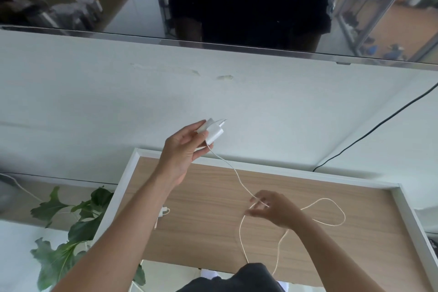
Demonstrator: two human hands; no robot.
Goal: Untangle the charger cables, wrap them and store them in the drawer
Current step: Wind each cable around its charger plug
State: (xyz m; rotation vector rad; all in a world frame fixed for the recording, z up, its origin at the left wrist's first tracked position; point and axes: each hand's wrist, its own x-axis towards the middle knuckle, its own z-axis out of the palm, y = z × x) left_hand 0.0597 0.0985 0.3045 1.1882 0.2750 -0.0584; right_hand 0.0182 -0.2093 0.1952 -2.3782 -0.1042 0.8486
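Observation:
My left hand (182,149) is raised in front of the white wall and grips a white charger plug (213,133). Its thin white cable (239,180) runs down and to the right to my right hand (272,208), whose fingers pinch it above the wooden top. From there the cable falls in loose loops (331,211) over the wood and toward my body. A second white charger (163,212) lies on the wooden surface (201,232) near its left edge, partly hidden by my left forearm. No drawer is visible.
The wooden surface has a raised white rim (407,216). A leafy green plant (71,232) stands at the lower left. A black cable (369,133) runs down the wall at the right. A dark reflective screen (213,7) hangs above.

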